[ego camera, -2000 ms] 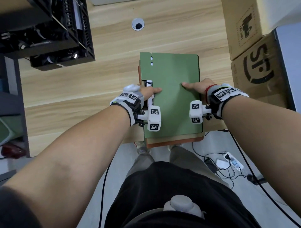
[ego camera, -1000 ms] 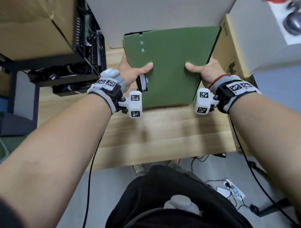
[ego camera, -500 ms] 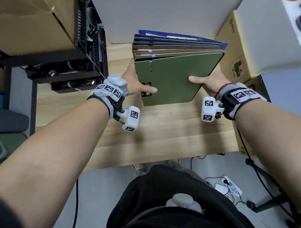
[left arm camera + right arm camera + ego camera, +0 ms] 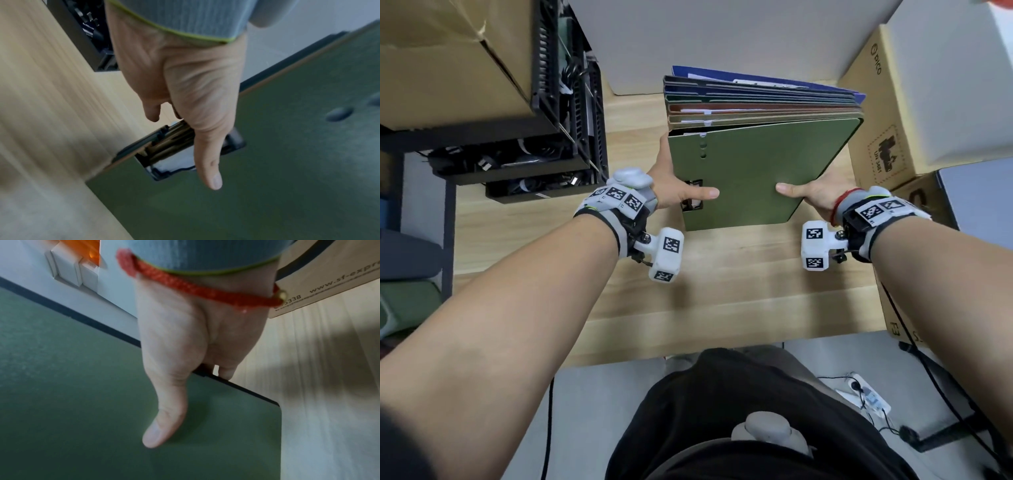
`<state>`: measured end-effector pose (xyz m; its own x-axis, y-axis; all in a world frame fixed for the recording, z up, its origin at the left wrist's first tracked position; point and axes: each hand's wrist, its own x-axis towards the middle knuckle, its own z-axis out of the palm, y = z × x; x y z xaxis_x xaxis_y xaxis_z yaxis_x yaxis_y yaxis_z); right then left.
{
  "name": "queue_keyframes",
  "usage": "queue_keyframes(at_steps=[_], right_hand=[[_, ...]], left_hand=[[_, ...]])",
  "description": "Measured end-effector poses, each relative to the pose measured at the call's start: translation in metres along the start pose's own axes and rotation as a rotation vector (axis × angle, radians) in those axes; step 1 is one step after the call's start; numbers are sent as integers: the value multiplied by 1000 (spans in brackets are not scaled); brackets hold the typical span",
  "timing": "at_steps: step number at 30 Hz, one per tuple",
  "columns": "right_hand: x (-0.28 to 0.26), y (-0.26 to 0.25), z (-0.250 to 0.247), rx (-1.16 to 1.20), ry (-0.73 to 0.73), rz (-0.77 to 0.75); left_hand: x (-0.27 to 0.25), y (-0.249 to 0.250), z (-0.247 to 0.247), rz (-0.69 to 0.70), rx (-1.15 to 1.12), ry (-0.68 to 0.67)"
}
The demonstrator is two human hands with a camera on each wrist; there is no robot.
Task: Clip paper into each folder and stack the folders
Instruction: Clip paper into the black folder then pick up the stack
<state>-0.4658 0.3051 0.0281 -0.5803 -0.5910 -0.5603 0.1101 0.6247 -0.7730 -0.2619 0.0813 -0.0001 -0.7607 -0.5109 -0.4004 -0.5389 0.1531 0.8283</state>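
A green folder (image 4: 753, 171) is held tilted above the wooden table (image 4: 722, 291), its far edge against a stack of folders (image 4: 756, 102) in blue, red and brown at the back. My left hand (image 4: 681, 188) grips its left edge, thumb on the cover beside the clip window (image 4: 185, 154), fingers underneath. My right hand (image 4: 808, 195) grips the right edge the same way, thumb on top (image 4: 164, 426). White paper shows through the clip window in the left wrist view. The green cover (image 4: 82, 402) fills the right wrist view.
Black wire racks (image 4: 565, 113) and a cardboard box (image 4: 448, 61) stand at the left. Cardboard boxes (image 4: 893, 120) crowd the right side of the table. A white panel (image 4: 705, 41) rises behind the stack. Cables and a power strip (image 4: 869, 397) lie on the floor.
Both hands lifted the green folder from the table's front edge and carried it to the back. In the last half second it moved lower against the stack.
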Motion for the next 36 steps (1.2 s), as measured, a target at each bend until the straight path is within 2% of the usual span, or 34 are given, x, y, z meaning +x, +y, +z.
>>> queue_keyframes(at_steps=[5, 8, 11, 15, 18, 22, 26, 29, 32, 36], right_hand=[[21, 6, -2, 54, -10, 5], [30, 6, -8, 124, 21, 26], [40, 3, -18, 175, 76, 47], [68, 5, -40, 105, 118, 222], [79, -4, -51, -92, 119, 358], [102, 3, -60, -234, 145, 447], [129, 8, -66, -303, 163, 492], [144, 5, -67, -362, 185, 481], [159, 2, -71, -399, 192, 477], [178, 4, -76, -404, 233, 459]], left_hand=[[0, -9, 7, 22, 54, 73], [9, 6, 15, -2, 55, 119], [20, 29, 26, -166, -18, 90], [34, 51, 50, -433, -325, 17], [47, 59, 69, -543, -418, -4], [66, 54, 91, -614, -435, -37], [87, 48, 107, -669, -408, -8], [121, 26, 121, -662, -327, 76], [132, 48, 121, -629, -192, 106], [151, 61, 127, -580, -159, 101]])
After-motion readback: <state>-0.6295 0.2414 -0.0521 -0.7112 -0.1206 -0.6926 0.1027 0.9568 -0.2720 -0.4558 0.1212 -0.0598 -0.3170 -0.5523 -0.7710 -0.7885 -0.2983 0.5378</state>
